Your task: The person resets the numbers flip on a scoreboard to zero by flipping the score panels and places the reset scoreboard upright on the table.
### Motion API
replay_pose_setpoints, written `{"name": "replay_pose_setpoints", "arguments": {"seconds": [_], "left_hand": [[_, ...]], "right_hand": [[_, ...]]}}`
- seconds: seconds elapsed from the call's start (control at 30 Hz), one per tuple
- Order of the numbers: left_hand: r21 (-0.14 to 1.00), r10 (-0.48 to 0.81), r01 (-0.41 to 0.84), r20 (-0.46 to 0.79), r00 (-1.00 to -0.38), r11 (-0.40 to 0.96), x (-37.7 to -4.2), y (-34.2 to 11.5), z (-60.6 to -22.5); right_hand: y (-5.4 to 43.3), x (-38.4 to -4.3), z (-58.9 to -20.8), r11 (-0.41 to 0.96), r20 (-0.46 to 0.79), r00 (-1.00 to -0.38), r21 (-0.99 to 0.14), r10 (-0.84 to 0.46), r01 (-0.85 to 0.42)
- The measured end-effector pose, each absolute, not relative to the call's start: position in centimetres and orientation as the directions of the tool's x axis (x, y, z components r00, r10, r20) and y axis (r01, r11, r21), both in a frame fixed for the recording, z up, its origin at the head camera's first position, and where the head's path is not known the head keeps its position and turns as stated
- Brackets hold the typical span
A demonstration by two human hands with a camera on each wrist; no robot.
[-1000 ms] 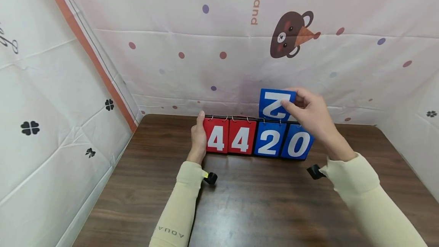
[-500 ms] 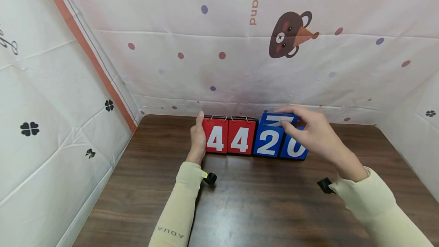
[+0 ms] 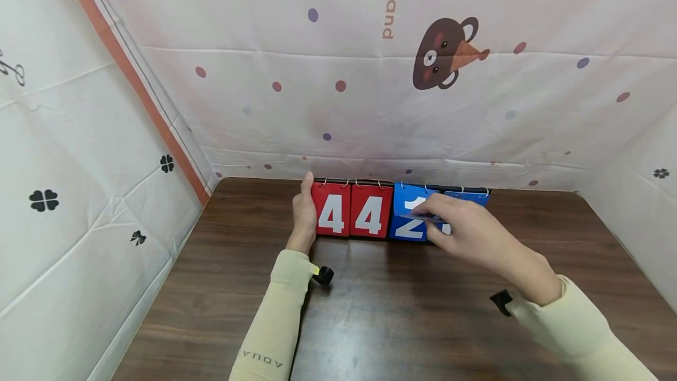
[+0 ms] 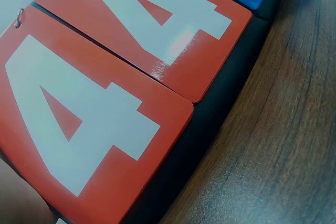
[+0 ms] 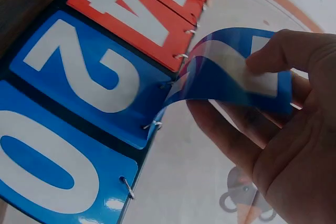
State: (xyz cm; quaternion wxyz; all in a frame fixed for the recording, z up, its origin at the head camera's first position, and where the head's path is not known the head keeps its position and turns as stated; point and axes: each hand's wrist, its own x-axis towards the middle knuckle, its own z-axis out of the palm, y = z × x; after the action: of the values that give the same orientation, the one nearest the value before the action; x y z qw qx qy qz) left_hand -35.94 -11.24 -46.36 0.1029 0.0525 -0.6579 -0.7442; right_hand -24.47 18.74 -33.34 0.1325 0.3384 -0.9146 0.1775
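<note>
Brown wooden table (image 3: 402,334), dotted pale backdrop (image 3: 254,122)

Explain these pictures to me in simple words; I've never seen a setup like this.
There is no machine here: a person's bare left hand and right hand do the work. The wide view looks down from the person's head; each close-up is taken from one wrist. On the wooden table is a flip scoreboard with red number cards, both showing 4, and blue ones. The left hand holds the scoreboard's red end. The right hand pinches a blue card, keeping its free edge off the blue 2.
</note>
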Motion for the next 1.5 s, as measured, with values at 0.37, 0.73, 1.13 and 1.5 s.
{"name": "replay_pose_setpoints", "arguments": {"seconds": [0.37, 0.73, 1.13, 1.5], "left_hand": [[0.990, -0.218, 0.090, 0.064, -0.974, -0.112, -35.8, -11.2, -46.5], [0.989, -0.221, 0.091, 0.064, -0.973, -0.115, -35.8, -11.1, -46.5], [0.990, -0.220, 0.089, 0.063, -0.974, -0.112, -35.8, -11.0, -46.4], [0.991, -0.224, 0.080, 0.054, -0.973, -0.107, -36.0, -11.2, -46.4]], "right_hand": [[17.6, -24.5, -36.0, 0.714, 0.308, -0.690, -0.045, -0.655, -0.699], [17.5, -25.1, -38.2, 0.751, 0.259, -0.725, 0.002, -0.638, -0.660], [18.1, -26.6, -40.4, 0.753, 0.252, -0.726, 0.022, -0.641, -0.657], [18.6, -28.2, -42.8, 0.744, 0.283, -0.704, 0.055, -0.651, -0.666]]}}
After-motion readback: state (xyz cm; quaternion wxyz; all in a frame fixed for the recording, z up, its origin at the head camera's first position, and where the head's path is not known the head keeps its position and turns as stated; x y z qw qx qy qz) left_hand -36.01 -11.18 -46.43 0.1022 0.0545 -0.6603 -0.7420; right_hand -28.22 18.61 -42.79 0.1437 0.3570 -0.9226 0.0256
